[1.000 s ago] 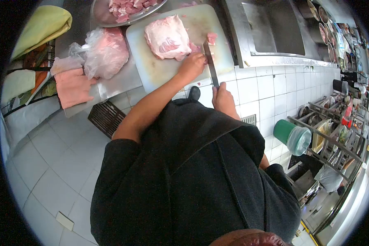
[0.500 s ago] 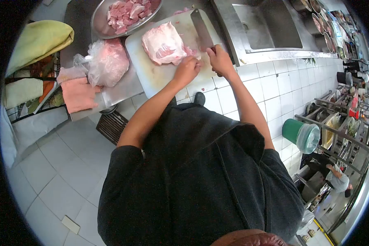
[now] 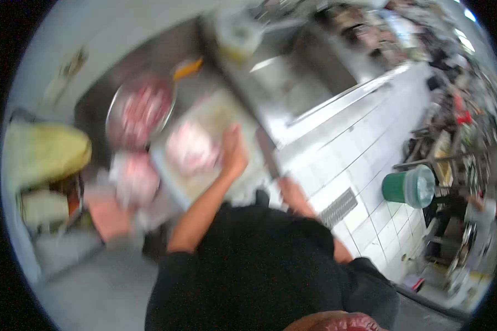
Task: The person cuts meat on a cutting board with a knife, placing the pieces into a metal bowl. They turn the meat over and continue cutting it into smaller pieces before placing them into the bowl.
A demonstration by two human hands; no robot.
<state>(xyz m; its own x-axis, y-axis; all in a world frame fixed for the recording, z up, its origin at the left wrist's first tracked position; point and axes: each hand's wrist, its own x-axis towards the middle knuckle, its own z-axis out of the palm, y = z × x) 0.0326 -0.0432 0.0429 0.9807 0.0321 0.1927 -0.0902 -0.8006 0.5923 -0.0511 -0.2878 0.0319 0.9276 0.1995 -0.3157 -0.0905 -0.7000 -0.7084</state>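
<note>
Motion blurs the whole view. A large pale pink piece of raw meat (image 3: 190,146) lies on the white cutting board (image 3: 174,186). Just right of the meat, my left hand (image 3: 234,153) is over the board, its fingers too smeared to read. My right hand (image 3: 292,193), low beside the board's right edge, is closed around the handle of a kitchen knife (image 3: 268,153). The dark blade points up and away from me, along the right side of the board.
A metal bowl (image 3: 172,106) of cut meat stands beyond the board. Left are a plastic bag of meat (image 3: 135,176), an orange cloth (image 3: 109,215) and a yellow-green cloth (image 3: 49,151). A sink (image 3: 320,71) lies right, a green bin (image 3: 400,188) on the floor.
The view has swung, so the table sits lower in it. My left hand has moved up along the meat's right side; my right hand has drawn back towards me with the knife.
</note>
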